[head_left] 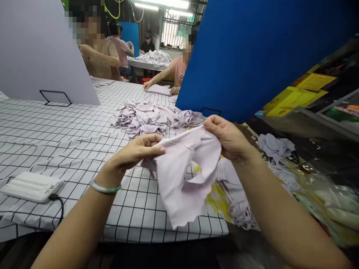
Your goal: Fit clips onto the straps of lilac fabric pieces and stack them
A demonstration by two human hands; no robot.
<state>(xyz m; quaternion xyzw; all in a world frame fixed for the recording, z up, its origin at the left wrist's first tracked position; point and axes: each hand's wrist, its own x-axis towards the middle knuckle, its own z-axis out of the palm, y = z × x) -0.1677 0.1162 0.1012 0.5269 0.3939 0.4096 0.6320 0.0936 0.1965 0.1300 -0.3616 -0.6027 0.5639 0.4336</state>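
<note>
I hold a pale lilac cut fabric piece (179, 175) up above the near edge of the checked table (84, 149). My left hand (134, 151) pinches its left top corner, fingers closed, a green bangle on the wrist. My right hand (227, 136) grips its right top edge, fingers closed. The cloth hangs down between them with a curved cut-out. A heap of the same lilac pieces (154, 117) lies on the table just beyond my hands.
A white power bank (30, 185) with a black cable lies at the near left. A white board (42, 52) stands at left, a blue board (252, 56) at right. Fabric scraps (273, 144) and plastic bags lie right. Other people work at the far end.
</note>
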